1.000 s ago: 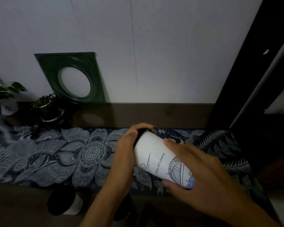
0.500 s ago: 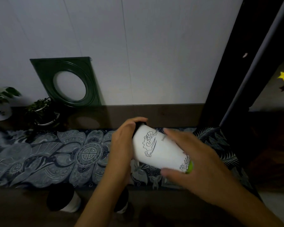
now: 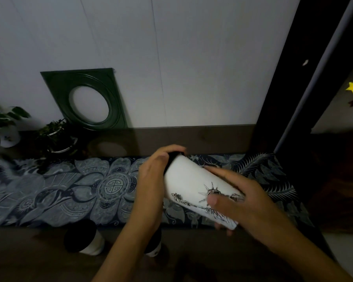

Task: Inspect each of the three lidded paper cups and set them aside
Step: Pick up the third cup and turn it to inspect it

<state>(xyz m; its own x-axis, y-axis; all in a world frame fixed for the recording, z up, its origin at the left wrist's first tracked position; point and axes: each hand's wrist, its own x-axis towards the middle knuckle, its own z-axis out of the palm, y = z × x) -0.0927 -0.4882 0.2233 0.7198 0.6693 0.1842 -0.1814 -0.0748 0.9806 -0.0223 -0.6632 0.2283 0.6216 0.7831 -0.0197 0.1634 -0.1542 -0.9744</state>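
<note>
A white paper cup (image 3: 189, 185) with a black lid and a Statue of Liberty line drawing is held tilted on its side above the table, lid end pointing up and left. My left hand (image 3: 151, 180) wraps the lid end. My right hand (image 3: 238, 202) grips the base end, thumb on the drawing. A second cup with a black lid (image 3: 84, 239) stands on the table at the lower left. A third cup (image 3: 154, 244) stands just right of it, mostly hidden under my left forearm.
A dark patterned cloth runner (image 3: 69, 188) covers the table's middle. At the back left lean a green square frame with a round opening (image 3: 84, 98) and two potted plants (image 3: 57, 137). A dark post (image 3: 277, 98) rises at the right, where the table ends.
The cup has been turned about its axis in both hands: the cloud drawing rolled away and the Statue of Liberty head now faces me. The two standing cups have not moved.
</note>
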